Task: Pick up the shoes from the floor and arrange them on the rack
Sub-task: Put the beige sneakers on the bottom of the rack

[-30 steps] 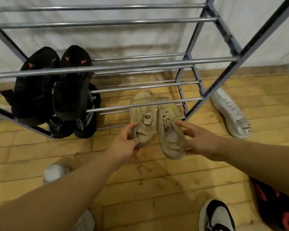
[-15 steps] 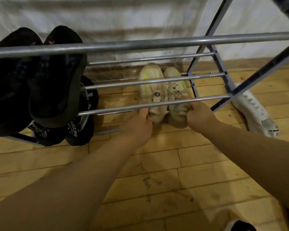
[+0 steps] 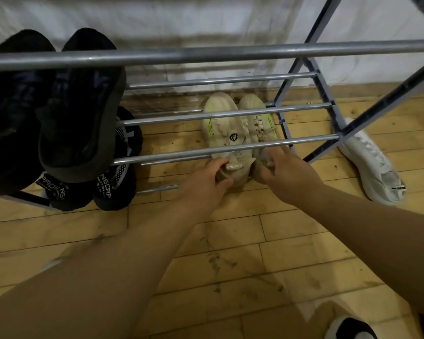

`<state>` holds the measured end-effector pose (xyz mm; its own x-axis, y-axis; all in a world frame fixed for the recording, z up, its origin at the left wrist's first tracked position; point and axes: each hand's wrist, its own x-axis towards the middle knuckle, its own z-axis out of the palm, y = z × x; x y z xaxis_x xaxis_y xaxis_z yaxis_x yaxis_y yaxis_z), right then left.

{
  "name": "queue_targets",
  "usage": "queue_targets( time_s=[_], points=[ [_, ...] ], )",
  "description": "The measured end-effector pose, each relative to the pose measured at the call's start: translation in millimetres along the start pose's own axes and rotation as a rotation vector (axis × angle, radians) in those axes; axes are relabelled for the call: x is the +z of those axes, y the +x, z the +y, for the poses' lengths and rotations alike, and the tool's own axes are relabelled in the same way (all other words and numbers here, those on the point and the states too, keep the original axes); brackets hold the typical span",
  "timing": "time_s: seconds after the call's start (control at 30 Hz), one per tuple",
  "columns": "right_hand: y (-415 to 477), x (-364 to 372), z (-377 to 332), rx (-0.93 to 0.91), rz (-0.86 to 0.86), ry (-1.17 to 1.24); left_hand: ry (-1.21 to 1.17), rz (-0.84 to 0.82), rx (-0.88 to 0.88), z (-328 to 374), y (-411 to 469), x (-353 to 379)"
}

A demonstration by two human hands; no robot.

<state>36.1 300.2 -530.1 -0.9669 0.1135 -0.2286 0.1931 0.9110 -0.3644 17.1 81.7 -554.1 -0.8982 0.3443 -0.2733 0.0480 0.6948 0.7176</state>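
Note:
Two beige sneakers lie side by side, toes to the wall, on the lowest tier of the metal rack (image 3: 220, 53). My left hand (image 3: 206, 178) holds the heel of the left beige sneaker (image 3: 227, 133). My right hand (image 3: 283, 171) grips the heel of the right beige sneaker (image 3: 257, 118). Both heels stick out past the rack's front low bar. A pair of black shoes (image 3: 81, 106) rests on a higher tier at the left. A white shoe (image 3: 375, 165) lies on the floor right of the rack.
Black sneakers with white lettering (image 3: 113, 177) sit at the rack's lower left. A black-and-white shoe (image 3: 348, 329) shows at the bottom right edge. The floor (image 3: 230, 265) is wooden planks. A white wall stands behind the rack.
Both hands carried the beige pair forward from the open floor and slid it under the bars onto the low tier. My view came closer and lower.

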Motion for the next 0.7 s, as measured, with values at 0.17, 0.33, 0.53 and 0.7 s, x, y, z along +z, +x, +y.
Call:
queue_targets(
  time_s=[0.17,0.33,0.53,0.7],
  points=[
    [-4.2,5.5,3.5,-0.021,-0.079,-0.130,-0.019,0.009,0.017,-5.1,2.6,4.8],
    [-6.3,11.6,7.2,0.004,0.003,-0.164,0.030,0.010,0.034,-3.4,2.5,8.1],
    [-13.4,11.1,15.8,0.012,0.097,-0.242,0.121,-0.039,0.039,5.4,7.6,15.4],
    [-15.5,11.1,18.2,0.010,0.111,-0.264,0.192,-0.083,0.023,9.7,9.5,16.2]
  ],
)
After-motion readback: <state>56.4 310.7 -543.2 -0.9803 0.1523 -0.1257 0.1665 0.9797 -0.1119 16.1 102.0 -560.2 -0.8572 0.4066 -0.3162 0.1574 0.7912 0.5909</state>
